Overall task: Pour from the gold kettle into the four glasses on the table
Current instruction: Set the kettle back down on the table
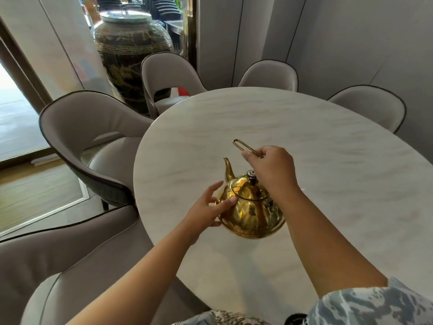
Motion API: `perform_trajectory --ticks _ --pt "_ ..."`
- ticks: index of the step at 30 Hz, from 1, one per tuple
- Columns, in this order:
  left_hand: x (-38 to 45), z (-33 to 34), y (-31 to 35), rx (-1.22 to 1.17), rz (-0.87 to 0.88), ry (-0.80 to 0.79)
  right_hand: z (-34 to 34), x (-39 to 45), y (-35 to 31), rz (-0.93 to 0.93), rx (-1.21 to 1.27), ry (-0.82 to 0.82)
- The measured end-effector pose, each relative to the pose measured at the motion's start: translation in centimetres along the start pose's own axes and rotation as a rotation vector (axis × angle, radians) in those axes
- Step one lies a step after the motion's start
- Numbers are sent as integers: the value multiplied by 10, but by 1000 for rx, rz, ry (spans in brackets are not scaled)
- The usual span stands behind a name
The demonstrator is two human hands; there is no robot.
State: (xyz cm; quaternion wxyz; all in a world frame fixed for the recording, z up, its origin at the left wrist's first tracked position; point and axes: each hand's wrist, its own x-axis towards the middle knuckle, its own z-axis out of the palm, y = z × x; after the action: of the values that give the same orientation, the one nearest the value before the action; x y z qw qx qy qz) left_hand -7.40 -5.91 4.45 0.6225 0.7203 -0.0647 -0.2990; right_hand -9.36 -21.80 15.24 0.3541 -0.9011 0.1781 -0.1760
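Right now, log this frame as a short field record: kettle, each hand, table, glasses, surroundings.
kettle: gold kettle on the near part of the table, spout pointing away from the person, lid on
right hand: right hand closed on the wire handle above the kettle
left hand: left hand open, fingers against the kettle's left side
table: pale marble table, round-edged
glasses: none visible in this view
surroundings: grey chairs around the table, large dark jar behind

counter: round, pale marble-patterned top | kettle: gold, seen near the front edge, whether set down or lifted cannot be told
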Motion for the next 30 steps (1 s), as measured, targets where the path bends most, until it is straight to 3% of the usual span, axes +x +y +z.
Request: perform_trajectory --ticks 7,16,30 --pt "3 -45 -6 -85 -36 201 57 8 -15 47 181 -99" --pt "45 -72 -27 13 -100 441 136 26 -8 157 299 -144" --pt "85 -85 -40 44 -188 492 183 40 4 148 323 -122"
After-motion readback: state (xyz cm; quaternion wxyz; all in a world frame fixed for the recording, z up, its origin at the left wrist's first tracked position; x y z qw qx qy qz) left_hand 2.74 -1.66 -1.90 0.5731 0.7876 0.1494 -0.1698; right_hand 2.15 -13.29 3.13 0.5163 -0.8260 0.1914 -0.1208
